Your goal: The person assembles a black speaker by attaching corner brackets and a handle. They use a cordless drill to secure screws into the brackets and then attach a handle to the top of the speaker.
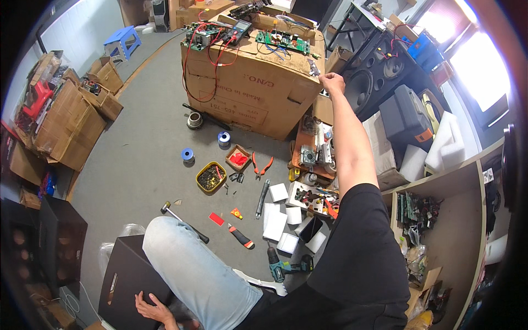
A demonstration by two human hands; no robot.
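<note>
My right arm stretches far forward, and my right hand (pixel 332 82) is at the right front corner of a big cardboard box (pixel 250 104). Its fingers are pinched together; whatever is between them is too small to make out. Just left of the fingertips, a small clear bag of dark bits (pixel 313 68) lies on the box's edge. Low in the view, my left hand (pixel 154 309) rests with fingers spread on a black speaker cabinet (pixel 129 275) beside my left knee. It holds nothing.
A multimeter (pixel 238 32) and green circuit board (pixel 283 42) lie on the box. On the floor are a hammer (pixel 184 221), utility knife (pixel 241 236), pliers (pixel 260 166), yellow tray of screws (pixel 211 177), cordless drill (pixel 283 266) and white foam blocks (pixel 275 224). Shelving (pixel 445 203) stands at right.
</note>
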